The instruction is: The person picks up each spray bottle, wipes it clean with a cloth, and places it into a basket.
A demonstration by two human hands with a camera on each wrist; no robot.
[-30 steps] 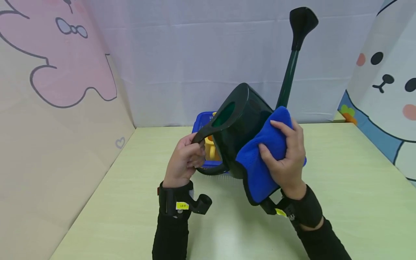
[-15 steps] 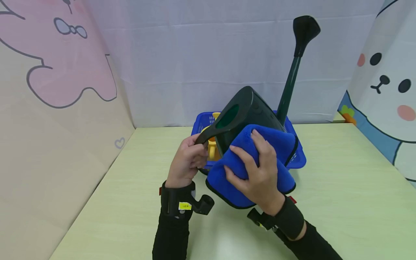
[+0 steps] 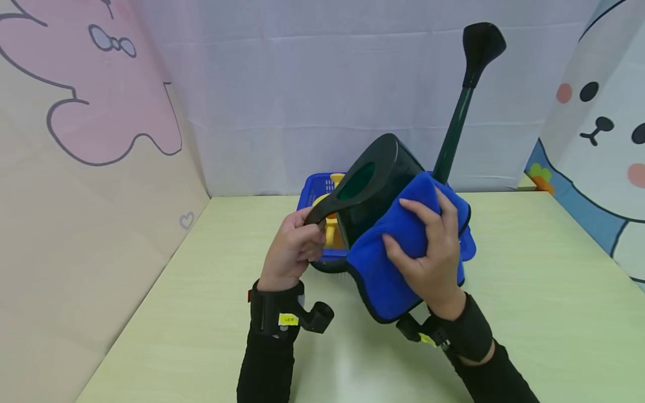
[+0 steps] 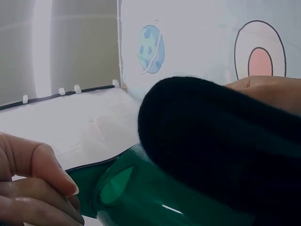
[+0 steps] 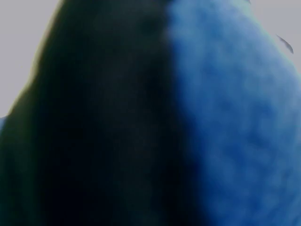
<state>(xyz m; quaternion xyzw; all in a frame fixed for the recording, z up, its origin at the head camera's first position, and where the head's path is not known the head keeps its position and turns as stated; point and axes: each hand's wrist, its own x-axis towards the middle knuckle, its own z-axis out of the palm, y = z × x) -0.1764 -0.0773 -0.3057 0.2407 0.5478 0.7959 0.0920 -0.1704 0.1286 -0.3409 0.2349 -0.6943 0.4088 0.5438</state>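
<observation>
A dark green watering can [image 3: 370, 215] is held tilted above the table, its long spout with a black head [image 3: 482, 47] pointing up to the right. My left hand [image 3: 292, 246] grips the can's handle [image 3: 327, 206] with curled fingers; those fingers [image 4: 35, 181] also show beside the green body in the left wrist view. My right hand [image 3: 428, 257] holds a blue cloth [image 3: 375, 263] with black edging against the can's side, thumb and fingers bent over it. In the right wrist view the cloth [image 5: 244, 117] is blurred and fills the right half. It hides the can's lower part.
Behind the can, a blue plastic basket [image 3: 308, 193] with yellow items [image 3: 330, 229] stands on the pale green table [image 3: 242, 235]. A white curtain [image 3: 302, 101] closes off the back, with cartoon-printed panels [image 3: 116, 112] at both sides.
The right hand and cloth slid left and down across the can's side, then back up to the right. The can shifted slightly right, with the left hand staying on its handle.
</observation>
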